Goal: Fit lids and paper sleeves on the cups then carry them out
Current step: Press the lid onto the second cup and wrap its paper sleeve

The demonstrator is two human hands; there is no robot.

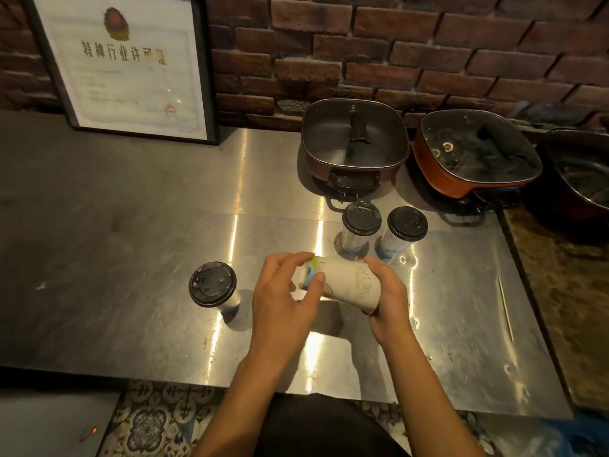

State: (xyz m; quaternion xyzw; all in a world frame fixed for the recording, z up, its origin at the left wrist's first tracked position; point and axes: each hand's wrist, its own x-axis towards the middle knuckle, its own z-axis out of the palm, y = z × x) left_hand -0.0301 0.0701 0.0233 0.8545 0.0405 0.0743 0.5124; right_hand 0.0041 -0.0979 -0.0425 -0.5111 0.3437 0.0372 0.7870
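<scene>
Both hands are clamped on one cup (349, 282), held on its side just above the surface (131, 258). Its long axis runs left to right. The left hand (283, 298) pinches the printed end and the right hand (390, 298) wraps the other end, where a dark rim, likely the lid, shows. White paper, probably the sleeve, covers the middle, so any sliding would follow that axis. One lidded cup (212, 285) stands upright just left of the left hand. Beyond the right hand stand a second lidded cup (362, 219) and a third lidded cup (407, 224).

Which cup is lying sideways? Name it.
The white cup gripped by the left hand and right hand; the three black-lidded cups stand upright.
</scene>
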